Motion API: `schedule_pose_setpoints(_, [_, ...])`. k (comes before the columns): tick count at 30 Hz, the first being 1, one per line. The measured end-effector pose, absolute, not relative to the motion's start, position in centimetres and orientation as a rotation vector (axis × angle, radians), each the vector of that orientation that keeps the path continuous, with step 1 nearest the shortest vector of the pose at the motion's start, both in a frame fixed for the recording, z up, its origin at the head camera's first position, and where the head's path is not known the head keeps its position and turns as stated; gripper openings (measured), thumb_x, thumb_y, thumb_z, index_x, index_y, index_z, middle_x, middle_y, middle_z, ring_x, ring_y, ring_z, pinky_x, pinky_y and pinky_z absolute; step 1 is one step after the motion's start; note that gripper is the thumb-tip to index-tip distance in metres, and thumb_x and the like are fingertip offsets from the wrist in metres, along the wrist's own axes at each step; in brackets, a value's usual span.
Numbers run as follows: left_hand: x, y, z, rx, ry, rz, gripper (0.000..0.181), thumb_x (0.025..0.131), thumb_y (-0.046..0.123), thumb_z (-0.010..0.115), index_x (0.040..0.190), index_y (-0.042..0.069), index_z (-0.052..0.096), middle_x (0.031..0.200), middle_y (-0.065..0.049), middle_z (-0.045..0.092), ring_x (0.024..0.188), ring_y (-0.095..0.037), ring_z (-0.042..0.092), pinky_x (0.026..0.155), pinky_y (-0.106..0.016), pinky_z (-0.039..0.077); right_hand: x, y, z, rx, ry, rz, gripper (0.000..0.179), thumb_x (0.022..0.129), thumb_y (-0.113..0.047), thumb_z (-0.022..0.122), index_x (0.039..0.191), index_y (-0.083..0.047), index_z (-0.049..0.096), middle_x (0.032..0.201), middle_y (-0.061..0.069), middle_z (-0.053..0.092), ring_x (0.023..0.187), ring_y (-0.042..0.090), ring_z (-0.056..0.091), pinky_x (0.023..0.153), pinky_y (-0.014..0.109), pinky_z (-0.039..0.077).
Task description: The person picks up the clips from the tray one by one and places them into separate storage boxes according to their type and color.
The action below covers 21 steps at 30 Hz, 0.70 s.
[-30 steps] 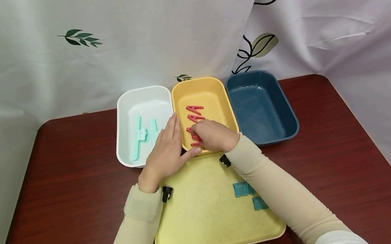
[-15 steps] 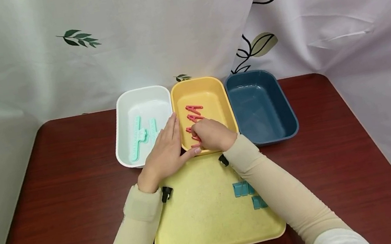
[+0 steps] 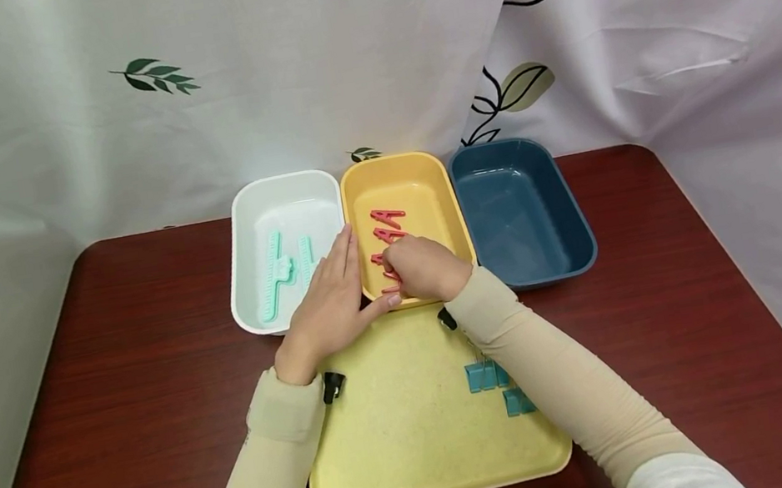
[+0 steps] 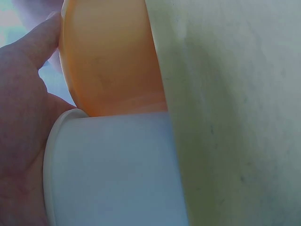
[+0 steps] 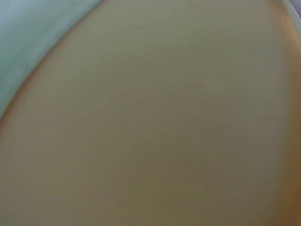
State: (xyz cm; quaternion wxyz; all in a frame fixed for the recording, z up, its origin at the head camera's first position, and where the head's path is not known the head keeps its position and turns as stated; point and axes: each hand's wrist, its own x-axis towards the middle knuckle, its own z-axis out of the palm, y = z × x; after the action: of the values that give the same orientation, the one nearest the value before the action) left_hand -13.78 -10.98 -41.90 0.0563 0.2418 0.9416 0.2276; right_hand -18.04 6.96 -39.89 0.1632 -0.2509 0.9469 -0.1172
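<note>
My right hand (image 3: pixel 426 266) reaches into the yellow bin (image 3: pixel 428 188), fingers curled down at a red clothespin (image 3: pixel 392 277) near the bin's front left. Its fingertips are mostly hidden behind the hand. Several more clothespins lie in a column in that bin, such as the one farthest back (image 3: pixel 388 217). My left hand (image 3: pixel 332 307) rests with straight fingers over the adjoining rims of the white bin (image 3: pixel 238 288) and the yellow bin, thumb at the yellow front rim. In the left wrist view the thumb (image 4: pixel 42 40) touches that rim. The right wrist view is a close blur.
Mint-green ruler-like clips (image 3: pixel 276 274) lie in the white bin. A dark blue bin (image 3: pixel 583 228) stands at the right. In front, a yellow tray (image 3: pixel 423 458) carries teal binder clips (image 3: pixel 482 377), partly under the right forearm. Behind the table hangs a pale curtain (image 3: pixel 345 40).
The clothespin by the right fingertips has shifted slightly, its legs a little more spread. The right hand has drawn very slightly left; the left hand stays put.
</note>
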Motion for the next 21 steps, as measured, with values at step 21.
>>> schedule_pose_setpoints(21, [-13.7,-11.0,-41.7,0.723,2.852,0.698,0.104,0.096,0.061,0.056,0.158,-0.007,0.005,0.168,-0.016,-0.005,0.154,-0.025,-0.002,0.122,-0.05,0.013,-17.2,7.5,-37.5,-0.737,2.707,-0.378,0.02,0.094,-0.014,0.072,0.11,-0.002,0.071,0.098,0.009,0.069,0.089,0.025,0.063,0.088,0.037,0.052])
